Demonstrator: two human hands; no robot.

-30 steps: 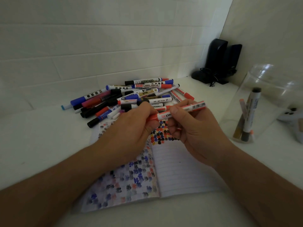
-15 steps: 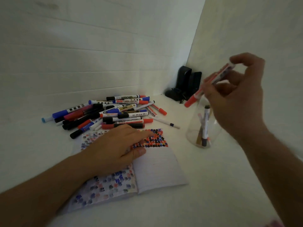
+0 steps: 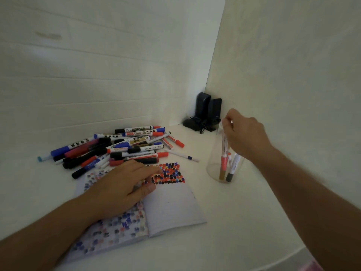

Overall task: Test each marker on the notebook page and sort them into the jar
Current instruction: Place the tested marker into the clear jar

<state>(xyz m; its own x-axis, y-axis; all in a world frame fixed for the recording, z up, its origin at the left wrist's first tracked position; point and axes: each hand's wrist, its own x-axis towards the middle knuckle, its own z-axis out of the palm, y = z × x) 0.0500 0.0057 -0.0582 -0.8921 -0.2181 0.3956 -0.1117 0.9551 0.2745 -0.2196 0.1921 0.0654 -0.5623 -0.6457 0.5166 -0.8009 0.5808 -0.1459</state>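
A white table (image 3: 224,222) fills a corner between two pale walls, seen from above by the person working there. An open notebook (image 3: 170,204) lies near the middle, its pages covered in small blue, black and red test blots. The left hand (image 3: 125,184) rests flat on it, fingers straight and loosely together, holding nothing. Just beyond the notebook, on the far left, sprawls a pile of markers (image 3: 121,147), mostly lying crosswise, with one thin pen (image 3: 182,155) alone to its right. A clear jar (image 3: 213,165) stands to the right of the notebook, a few markers already upright inside. Above its mouth the right hand (image 3: 244,133) pinches the top end of a red marker (image 3: 224,153), fingertips closed on it; the marker hangs nearly vertical, red cap down, most of its length already inside the glass, so letting go seems all that remains. The pile lies nearer the left hand. Two dark speakers (image 3: 207,112) stand in the far corner, clear of the jar
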